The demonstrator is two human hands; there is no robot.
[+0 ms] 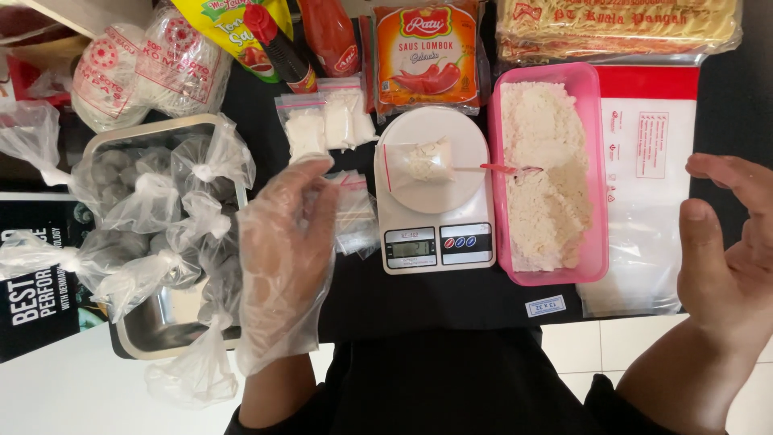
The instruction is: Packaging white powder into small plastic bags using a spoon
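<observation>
Hands hover open over a black work surface (pixel 419 298), neither one gripping anything. The left hand (pixel 286 258) wears a loose clear plastic glove, its fingers spread flat and pointing away from the person, over a small heap of empty zip bags (pixel 354 217). The right hand (pixel 729 250) is bare, fingers loosely curled and apart, held in the air beside a stack of large clear bags (pixel 644 185) with a red top strip.

Between the hands stands a white kitchen scale (pixel 435 201). On its round plate lies 1 small zip bag (pixel 423 161) holding a little pale powder, its mouth turned toward the pink tub. The pink tub (pixel 594 161), just right of the scale, is filled nearly to the rim with the same coarse pale powder, and a red spoon (pixel 503 168) rests across its left wall, reaching toward the bag on the scale.

Behind the scale lie 2 or 3 filled zip bags (pixel 326 121) of white powder. Left of the gloved hand, a steel tray (pixel 153 326) holds many knotted clear bags (pixel 153 209) of greyish round pieces. At the far edge sit a dark sauce bottle (pixel 282 48) with a red cap, an orange sauce sachet pack (pixel 427 56), and a packet of dry noodles (pixel 616 28).
</observation>
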